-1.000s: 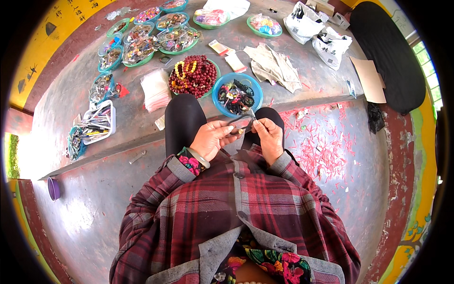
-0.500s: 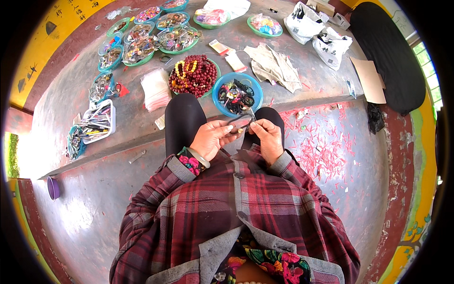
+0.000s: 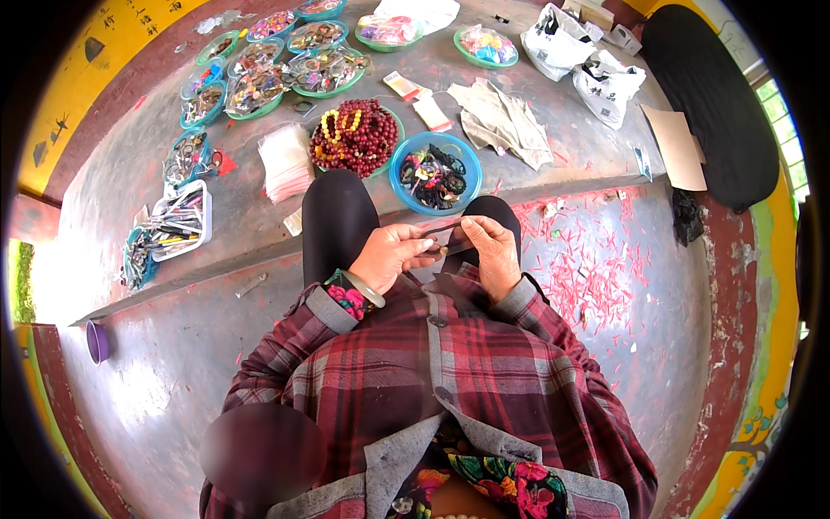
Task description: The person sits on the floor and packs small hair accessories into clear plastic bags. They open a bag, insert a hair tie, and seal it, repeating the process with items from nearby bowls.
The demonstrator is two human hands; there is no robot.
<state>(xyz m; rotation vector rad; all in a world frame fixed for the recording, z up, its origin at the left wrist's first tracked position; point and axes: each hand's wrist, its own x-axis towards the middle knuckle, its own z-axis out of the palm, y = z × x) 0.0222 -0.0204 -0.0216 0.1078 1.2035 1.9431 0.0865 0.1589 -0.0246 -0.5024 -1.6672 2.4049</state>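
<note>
Above my lap, just this side of a blue bowl (image 3: 397, 192), both hands pinch a thin black loop of cord (image 3: 441, 230) that looks like a hair tie. My left hand (image 3: 391, 257) has thumb and fingers closed on its left end, where a small brownish bead-like piece (image 3: 443, 251) shows. The loop's right end is between the thumb and fingers of my right hand (image 3: 491, 258). Inside the bowl lies a tangle of black bands with coloured bits (image 3: 435, 177). To its left, a green bowl holds dark red bead strings (image 3: 367, 147) and some yellow beads.
Clear packets (image 3: 285, 164) are stacked left of the beads. Further left sits a white basket of pens (image 3: 206, 216). Several bowls of trinkets (image 3: 324, 71) stand behind. A beige cloth (image 3: 501, 121) and white bags (image 3: 608, 86) lie right. Pink scraps (image 3: 596, 277) litter the lower floor.
My right fingers have shifted slightly up along the loop, and the band is now stretched between my hands. A clear film seen near the right fingertips earlier no longer shows.
</note>
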